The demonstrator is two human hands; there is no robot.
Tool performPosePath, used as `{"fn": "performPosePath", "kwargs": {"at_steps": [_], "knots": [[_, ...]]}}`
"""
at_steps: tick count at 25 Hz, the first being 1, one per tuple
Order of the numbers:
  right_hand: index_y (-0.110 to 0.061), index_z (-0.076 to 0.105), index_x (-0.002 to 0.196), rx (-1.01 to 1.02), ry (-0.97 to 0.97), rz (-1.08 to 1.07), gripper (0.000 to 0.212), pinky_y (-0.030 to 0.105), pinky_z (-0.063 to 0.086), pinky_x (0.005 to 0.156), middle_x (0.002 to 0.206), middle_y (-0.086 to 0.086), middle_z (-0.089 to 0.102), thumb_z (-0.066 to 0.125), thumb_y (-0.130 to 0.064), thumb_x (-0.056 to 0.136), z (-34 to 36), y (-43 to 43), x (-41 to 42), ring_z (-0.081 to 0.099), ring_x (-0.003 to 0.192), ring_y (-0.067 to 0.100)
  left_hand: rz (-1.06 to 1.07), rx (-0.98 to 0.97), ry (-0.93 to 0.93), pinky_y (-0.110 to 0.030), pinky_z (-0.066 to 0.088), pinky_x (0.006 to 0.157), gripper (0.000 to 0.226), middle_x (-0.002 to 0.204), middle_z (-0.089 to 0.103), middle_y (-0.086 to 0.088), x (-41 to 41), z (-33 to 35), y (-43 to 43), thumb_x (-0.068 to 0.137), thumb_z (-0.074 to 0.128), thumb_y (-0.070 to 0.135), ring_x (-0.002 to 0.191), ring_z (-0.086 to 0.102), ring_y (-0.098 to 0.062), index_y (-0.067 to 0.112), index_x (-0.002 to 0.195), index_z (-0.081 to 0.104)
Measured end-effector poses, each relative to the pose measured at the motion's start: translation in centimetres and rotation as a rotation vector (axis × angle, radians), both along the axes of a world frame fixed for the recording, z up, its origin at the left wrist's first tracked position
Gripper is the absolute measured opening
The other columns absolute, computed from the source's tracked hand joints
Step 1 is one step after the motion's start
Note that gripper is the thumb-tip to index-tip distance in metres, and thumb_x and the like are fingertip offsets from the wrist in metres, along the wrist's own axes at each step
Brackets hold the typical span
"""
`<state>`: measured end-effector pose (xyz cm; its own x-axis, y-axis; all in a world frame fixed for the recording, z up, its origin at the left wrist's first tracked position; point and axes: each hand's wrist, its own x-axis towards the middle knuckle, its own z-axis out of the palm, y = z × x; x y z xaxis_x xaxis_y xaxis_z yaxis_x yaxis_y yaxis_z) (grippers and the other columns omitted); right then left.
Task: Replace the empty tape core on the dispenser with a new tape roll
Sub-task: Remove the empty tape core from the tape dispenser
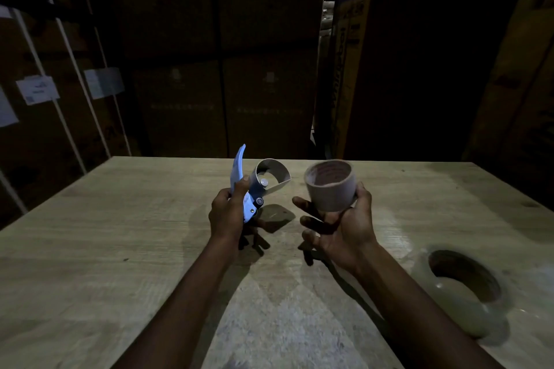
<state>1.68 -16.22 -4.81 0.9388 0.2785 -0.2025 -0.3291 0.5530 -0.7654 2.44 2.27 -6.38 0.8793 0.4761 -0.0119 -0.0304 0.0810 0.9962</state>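
Note:
My left hand (228,214) grips a blue tape dispenser (239,169) by its handle and holds it upright above the table. The dispenser's curved pale spool guard (274,177) faces right, and nothing sits on its hub. My right hand (344,234) holds a thin-walled brown empty tape core (331,189) between thumb and fingers, just right of the dispenser and apart from it. A thick new tape roll (446,307) lies flat on the table at the near right, untouched.
The wooden table (120,249) fills the lower view, with its far edge just behind my hands. Stacked cardboard boxes (221,54) stand in the dark behind it. A strapped carton with paper labels (39,90) stands to the left.

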Motion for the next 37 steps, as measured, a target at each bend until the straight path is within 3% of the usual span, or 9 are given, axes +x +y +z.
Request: {"fn": "performPosePath", "kwargs": {"at_steps": [8, 12, 16, 20, 25, 29, 33, 35, 37], "knots": [[-0.003, 0.058, 0.113, -0.009, 0.148, -0.075, 0.084, 0.027, 0.042, 0.057, 0.097, 0.016, 0.067, 0.034, -0.075, 0.078, -0.8, 0.2, 0.5, 0.051, 0.075, 0.022, -0.019, -0.007, -0.014, -0.040, 0.048, 0.073, 0.050, 0.105, 0.069, -0.018, 0.3, -0.2, 0.1, 0.083, 0.058, 0.054, 0.086, 0.063, -0.029, 0.009, 0.102, 0.065], [-0.011, 0.049, 0.119, -0.078, 0.090, -0.155, 0.069, 0.032, 0.047, 0.062, 0.103, 0.017, 0.065, 0.038, -0.069, 0.082, -0.9, 0.1, 0.6, 0.055, 0.080, 0.024, -0.042, -0.009, -0.020, -0.047, 0.053, 0.079, 0.050, 0.105, 0.069, -0.017, 0.3, -0.3, 0.1, 0.080, 0.058, 0.059, 0.087, 0.064, -0.032, 0.014, 0.099, 0.064], [-0.030, 0.021, 0.142, -0.828, -0.381, -0.455, 0.075, 0.045, 0.053, 0.079, 0.130, 0.014, 0.053, 0.055, -0.059, 0.081, -1.5, 0.1, 1.0, 0.059, 0.102, 0.030, -0.031, 0.014, -0.032, -0.046, 0.049, 0.083, 0.030, 0.105, 0.067, -0.014, 0.4, -0.3, 0.2, 0.084, 0.057, 0.054, 0.092, 0.062, -0.030, 0.024, 0.085, 0.061], [-0.028, 0.016, 0.143, -1.324, -0.644, -0.601, 0.096, 0.036, 0.045, 0.079, 0.142, 0.002, 0.039, 0.072, -0.049, 0.068, -1.2, -0.1, 0.9, 0.042, 0.118, 0.026, -0.043, 0.022, -0.042, -0.043, 0.048, 0.085, 0.028, 0.096, 0.065, -0.007, 0.6, -0.6, 0.3, 0.084, 0.056, 0.053, 0.093, 0.061, -0.027, 0.025, 0.083, 0.059], [-0.022, 0.019, 0.142, -1.593, -0.588, -0.601, 0.086, 0.047, 0.044, 0.089, 0.141, 0.007, 0.040, 0.064, -0.052, 0.074, -2.2, -0.6, 1.8, 0.041, 0.118, 0.032, -0.042, 0.053, -0.037, -0.029, 0.049, 0.058, 0.041, 0.089, 0.067, -0.014, 0.3, -0.3, 0.1, 0.086, 0.056, 0.049, 0.065, 0.063, -0.019, 0.009, 0.093, 0.065], [-0.015, 0.022, 0.141, -1.770, -0.414, -0.486, 0.079, 0.050, 0.033, 0.095, 0.142, 0.013, 0.040, 0.054, -0.054, 0.081, -3.3, -1.3, 2.6, 0.038, 0.121, 0.039, -0.075, 0.107, 0.032, -0.040, 0.041, 0.071, 0.044, 0.083, 0.066, -0.017, 0.1, -0.2, 0.1, 0.080, 0.058, 0.056, 0.071, 0.055, -0.029, 0.013, 0.073, 0.066], [-0.017, 0.012, 0.146, -1.729, -0.392, -0.442, 0.078, 0.052, 0.029, 0.098, 0.150, 0.017, 0.027, 0.047, -0.053, 0.086, -3.1, -1.2, 2.7, 0.031, 0.126, 0.041, -0.186, 0.067, 0.092, -0.040, 0.037, 0.072, 0.066, 0.081, 0.066, -0.025, -0.1, 0.1, 0.7, 0.053, 0.069, 0.061, 0.074, 0.057, -0.031, 0.001, 0.079, 0.072], [-0.023, 0.011, 0.147, -1.634, -0.470, -0.522, 0.073, 0.050, 0.029, 0.100, 0.154, 0.014, 0.022, 0.044, -0.051, 0.088, -2.1, -1.0, 2.2, 0.030, 0.128, 0.038, -0.312, 0.049, 0.155, -0.040, 0.040, 0.074, 0.072, 0.087, 0.068, -0.025, -0.5, 0.6, 1.2, 0.055, 0.070, 0.058, 0.077, 0.060, -0.032, -0.004, 0.093, 0.072], [-0.027, 0.018, 0.145, -1.544, -0.571, -0.586, 0.064, 0.046, 0.031, 0.097, 0.151, 0.010, 0.029, 0.043, -0.045, 0.090, -1.2, -0.7, 1.4, 0.033, 0.126, 0.033, -0.410, 0.084, 0.242, -0.035, 0.045, 0.073, 0.057, 0.084, 0.070, -0.020, -0.8, 1.0, 1.4, 0.070, 0.069, 0.048, 0.074, 0.064, -0.030, -0.003, 0.094, 0.072]]}}
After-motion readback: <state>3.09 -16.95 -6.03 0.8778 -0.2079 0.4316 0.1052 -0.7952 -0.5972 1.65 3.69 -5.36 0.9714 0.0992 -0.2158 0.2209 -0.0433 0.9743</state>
